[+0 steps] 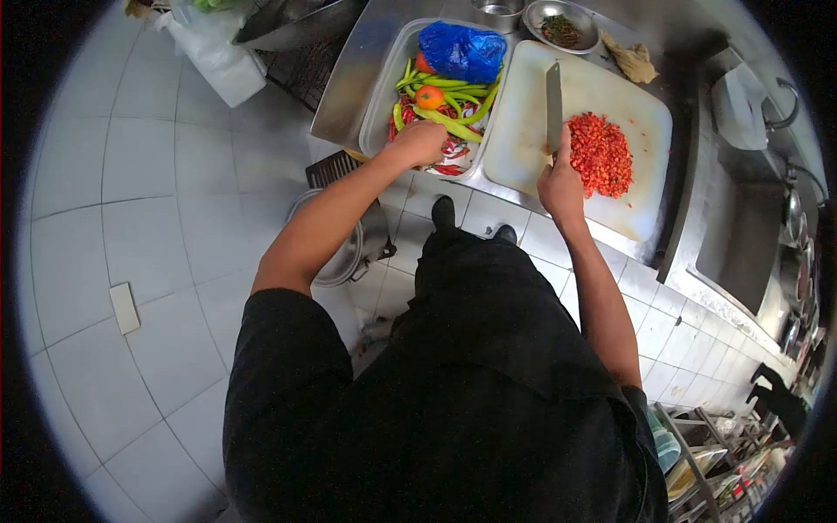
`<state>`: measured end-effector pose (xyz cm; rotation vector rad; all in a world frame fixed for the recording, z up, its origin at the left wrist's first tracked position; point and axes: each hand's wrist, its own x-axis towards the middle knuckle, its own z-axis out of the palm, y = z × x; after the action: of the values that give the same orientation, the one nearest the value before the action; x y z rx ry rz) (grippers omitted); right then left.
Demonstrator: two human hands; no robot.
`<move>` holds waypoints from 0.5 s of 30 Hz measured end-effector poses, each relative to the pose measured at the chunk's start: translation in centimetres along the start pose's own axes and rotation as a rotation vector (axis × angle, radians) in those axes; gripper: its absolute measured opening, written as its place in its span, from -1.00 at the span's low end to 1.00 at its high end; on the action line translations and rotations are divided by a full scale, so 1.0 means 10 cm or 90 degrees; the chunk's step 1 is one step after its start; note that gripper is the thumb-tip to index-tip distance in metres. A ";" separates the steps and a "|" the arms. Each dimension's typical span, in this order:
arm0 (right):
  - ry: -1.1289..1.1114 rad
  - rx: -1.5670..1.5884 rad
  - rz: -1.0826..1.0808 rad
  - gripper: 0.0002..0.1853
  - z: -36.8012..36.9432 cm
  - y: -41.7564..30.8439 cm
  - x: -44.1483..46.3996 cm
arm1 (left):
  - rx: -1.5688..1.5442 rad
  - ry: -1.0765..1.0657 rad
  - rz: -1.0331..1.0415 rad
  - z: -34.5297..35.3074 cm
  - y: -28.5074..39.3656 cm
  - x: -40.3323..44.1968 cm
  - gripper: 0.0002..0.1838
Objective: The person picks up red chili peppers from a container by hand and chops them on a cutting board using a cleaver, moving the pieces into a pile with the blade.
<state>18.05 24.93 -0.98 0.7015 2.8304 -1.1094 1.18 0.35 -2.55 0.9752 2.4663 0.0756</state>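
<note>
My right hand [562,185] is wrapped round the handle of a kitchen knife [554,105], its wide blade pointing away from me over a white cutting board [521,144]. Right of the blade lies a heap of chopped red chilies [600,155]. At the near side of a plastic tub [373,118], my left hand [420,144] reaches in among red chilies [452,168], fingers curled downward. Its fingertips are hidden, so what they pinch does not show. Long green chilies [462,127], a tomato [429,98] and a blue plastic bag [460,52] also lie in the tub.
Behind the board stand a metal bowl [565,26] with dark bits and another metal container [500,12]. A crumpled brown cloth [632,59] lies beside them. To the right is a sink [741,222]; a large pot [338,248] stands on the floor below the tub.
</note>
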 end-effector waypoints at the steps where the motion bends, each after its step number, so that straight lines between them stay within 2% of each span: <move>1: -0.001 0.003 0.002 -0.11 0.00 0.01 0.00 | 0.009 -0.001 -0.003 0.02 -0.02 0.03 -0.85; 4: 0.000 0.014 0.003 -0.10 0.02 0.04 0.00 | -0.008 0.021 0.000 0.00 0.00 0.02 -0.84; 8: 0.040 0.037 -0.005 -0.11 0.03 0.17 0.01 | -0.180 0.097 -0.019 -0.11 0.03 -0.04 -0.83; 12: 0.074 0.032 -0.022 -0.12 -0.02 0.33 -0.04 | -0.476 0.317 -0.076 -0.16 -0.03 0.03 -0.80; 15: 0.029 -0.004 0.018 -0.14 -0.16 0.29 -0.04 | -0.570 0.428 -0.040 -0.59 0.39 0.00 -0.85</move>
<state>19.88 27.64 -1.58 0.7743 2.8514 -1.0934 0.95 3.98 3.49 0.4924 2.5278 1.5444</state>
